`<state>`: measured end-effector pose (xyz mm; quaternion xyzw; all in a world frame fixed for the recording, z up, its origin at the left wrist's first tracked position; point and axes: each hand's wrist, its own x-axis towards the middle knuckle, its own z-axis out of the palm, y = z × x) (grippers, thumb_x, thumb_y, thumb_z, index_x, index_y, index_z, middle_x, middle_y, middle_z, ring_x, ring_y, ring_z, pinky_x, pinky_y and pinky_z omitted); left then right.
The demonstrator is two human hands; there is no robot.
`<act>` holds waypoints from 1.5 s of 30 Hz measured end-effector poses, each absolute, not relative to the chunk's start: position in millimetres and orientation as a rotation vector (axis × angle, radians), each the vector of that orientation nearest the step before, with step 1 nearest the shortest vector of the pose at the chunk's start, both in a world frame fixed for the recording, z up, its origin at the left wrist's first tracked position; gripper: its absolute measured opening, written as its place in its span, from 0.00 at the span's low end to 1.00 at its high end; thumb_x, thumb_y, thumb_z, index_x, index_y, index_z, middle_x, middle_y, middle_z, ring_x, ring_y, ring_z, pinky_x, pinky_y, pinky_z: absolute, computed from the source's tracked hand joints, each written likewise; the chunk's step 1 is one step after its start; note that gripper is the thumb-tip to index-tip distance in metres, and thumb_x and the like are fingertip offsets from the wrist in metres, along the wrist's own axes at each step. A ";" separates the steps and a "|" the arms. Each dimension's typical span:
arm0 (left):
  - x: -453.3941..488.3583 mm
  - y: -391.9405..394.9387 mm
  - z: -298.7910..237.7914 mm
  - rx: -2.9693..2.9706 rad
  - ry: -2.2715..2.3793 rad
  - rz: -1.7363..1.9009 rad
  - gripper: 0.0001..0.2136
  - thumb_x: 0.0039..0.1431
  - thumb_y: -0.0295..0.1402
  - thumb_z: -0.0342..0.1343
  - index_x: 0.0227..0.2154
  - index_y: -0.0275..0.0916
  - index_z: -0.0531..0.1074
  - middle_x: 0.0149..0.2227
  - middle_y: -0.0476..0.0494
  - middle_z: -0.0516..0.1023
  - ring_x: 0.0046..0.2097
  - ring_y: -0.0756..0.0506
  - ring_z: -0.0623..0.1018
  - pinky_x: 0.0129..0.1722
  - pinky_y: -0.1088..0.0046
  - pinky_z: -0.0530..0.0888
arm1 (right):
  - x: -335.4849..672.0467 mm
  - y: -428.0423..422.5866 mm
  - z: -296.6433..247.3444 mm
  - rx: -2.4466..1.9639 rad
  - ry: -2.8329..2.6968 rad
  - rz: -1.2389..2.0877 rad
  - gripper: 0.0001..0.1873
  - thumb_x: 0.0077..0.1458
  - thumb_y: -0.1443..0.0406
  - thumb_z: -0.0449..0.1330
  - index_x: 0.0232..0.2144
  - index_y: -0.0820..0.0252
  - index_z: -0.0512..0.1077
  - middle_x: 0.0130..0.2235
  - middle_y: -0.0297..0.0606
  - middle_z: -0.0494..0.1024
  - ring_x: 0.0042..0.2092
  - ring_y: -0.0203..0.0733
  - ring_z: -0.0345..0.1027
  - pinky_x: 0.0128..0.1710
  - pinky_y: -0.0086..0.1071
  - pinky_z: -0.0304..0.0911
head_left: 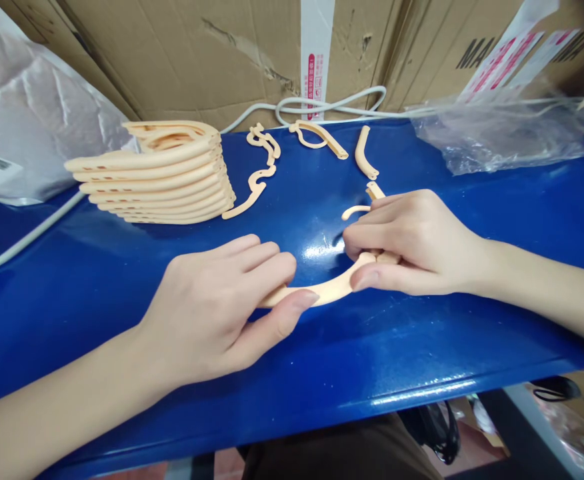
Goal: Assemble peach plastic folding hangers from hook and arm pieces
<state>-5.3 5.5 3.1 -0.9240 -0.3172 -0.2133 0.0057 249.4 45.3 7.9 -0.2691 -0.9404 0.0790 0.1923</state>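
Both hands grip a curved cream plastic hanger piece (pixel 336 288) just above the blue tabletop. My left hand (pixel 222 307) is closed round its left end, the thumb lying along it. At the other end, my right hand (pixel 412 243) pinches it between thumb and curled fingers, which hide the join there. Just beyond the right hand, a hook-like cream part (pixel 356 211) and a straight end (pixel 375 191) stick out; whether they belong to the held piece I cannot tell. Further back lie a loose hanger arm (pixel 366 152), a hanger part with a loop (pixel 325 137) and several small hooks (pixel 262 175).
A stack of cream folding hangers (pixel 157 180) stands at the back left, beside a silvery padded bag (pixel 37 100). A white cable (pixel 332 103) runs along the back by cardboard boxes (pixel 172 60). Clear plastic wrap (pixel 497 140) lies at the back right. The table's front edge (pixel 397 400) is near me.
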 end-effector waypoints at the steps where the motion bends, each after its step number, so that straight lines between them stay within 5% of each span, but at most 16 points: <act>1: -5.8 6.3 3.5 -2.906 -0.969 -0.676 0.15 0.73 0.37 0.42 0.28 0.40 0.64 0.24 0.51 0.64 0.27 0.48 0.62 0.25 0.68 0.57 | 249.8 46.0 7.4 -0.709 -2.638 0.262 0.39 0.68 0.41 0.36 0.19 0.59 0.65 0.19 0.31 0.62 0.22 0.32 0.53 0.27 0.33 0.48; 11: -9.3 10.8 5.1 -2.989 -0.661 -0.717 0.19 0.72 0.42 0.43 0.26 0.41 0.65 0.23 0.50 0.65 0.26 0.47 0.63 0.24 0.66 0.61 | 243.4 30.8 13.1 -0.669 -2.360 0.831 0.33 0.67 0.43 0.46 0.16 0.56 0.54 0.18 0.27 0.54 0.23 0.32 0.46 0.28 0.34 0.50; 19: -12.1 11.5 3.8 -3.042 -0.747 -0.748 0.08 0.67 0.26 0.46 0.30 0.42 0.59 0.25 0.51 0.66 0.25 0.48 0.62 0.25 0.69 0.60 | 246.7 46.0 11.8 -0.576 -2.165 1.120 0.32 0.66 0.42 0.47 0.22 0.58 0.68 0.37 0.36 0.78 0.42 0.38 0.70 0.50 0.38 0.62; 23: -9.5 11.3 4.1 -3.163 -0.880 -0.917 0.11 0.72 0.31 0.44 0.31 0.42 0.58 0.25 0.53 0.64 0.24 0.50 0.63 0.26 0.72 0.64 | 249.7 51.3 4.8 -0.607 -1.927 1.261 0.30 0.57 0.38 0.56 0.28 0.59 0.73 0.46 0.40 0.78 0.48 0.44 0.72 0.50 0.40 0.67; 26: -6.6 8.2 5.3 -3.322 -0.998 -1.125 0.15 0.76 0.40 0.38 0.31 0.43 0.58 0.25 0.53 0.62 0.24 0.51 0.65 0.25 0.73 0.65 | 245.6 52.0 -0.1 -0.645 -1.859 1.267 0.21 0.50 0.49 0.70 0.32 0.57 0.71 0.51 0.38 0.79 0.53 0.46 0.73 0.52 0.39 0.70; 30: -4.2 5.4 6.3 -3.502 -1.322 -1.424 0.19 0.75 0.45 0.35 0.29 0.43 0.59 0.25 0.52 0.64 0.25 0.51 0.66 0.24 0.72 0.66 | 237.8 50.0 -4.0 -0.718 -1.841 1.316 0.16 0.51 0.67 0.71 0.36 0.56 0.66 0.42 0.32 0.82 0.44 0.39 0.79 0.44 0.34 0.75; 37: -0.3 14.7 2.9 -3.430 -1.674 -1.717 0.13 0.73 0.27 0.37 0.40 0.42 0.67 0.28 0.52 0.75 0.27 0.53 0.73 0.25 0.79 0.72 | 236.7 52.4 -5.6 -0.742 -1.744 1.462 0.08 0.62 0.68 0.62 0.37 0.57 0.64 0.30 0.28 0.78 0.27 0.30 0.72 0.26 0.25 0.67; 42: 3.0 13.9 5.1 -3.476 -1.826 -1.700 0.08 0.70 0.26 0.45 0.45 0.40 0.67 0.32 0.50 0.79 0.33 0.51 0.79 0.31 0.79 0.79 | 238.4 53.7 -6.0 -0.797 -1.734 1.373 0.08 0.60 0.64 0.65 0.33 0.61 0.70 0.21 0.23 0.64 0.21 0.26 0.54 0.18 0.24 0.48; 45: 3.2 12.7 6.8 -3.544 -1.827 -1.761 0.08 0.72 0.27 0.44 0.44 0.40 0.69 0.32 0.49 0.79 0.32 0.51 0.80 0.29 0.79 0.78 | 238.8 52.6 -5.0 -0.924 -1.840 1.255 0.10 0.57 0.64 0.67 0.31 0.61 0.70 0.21 0.23 0.62 0.21 0.26 0.52 0.17 0.25 0.45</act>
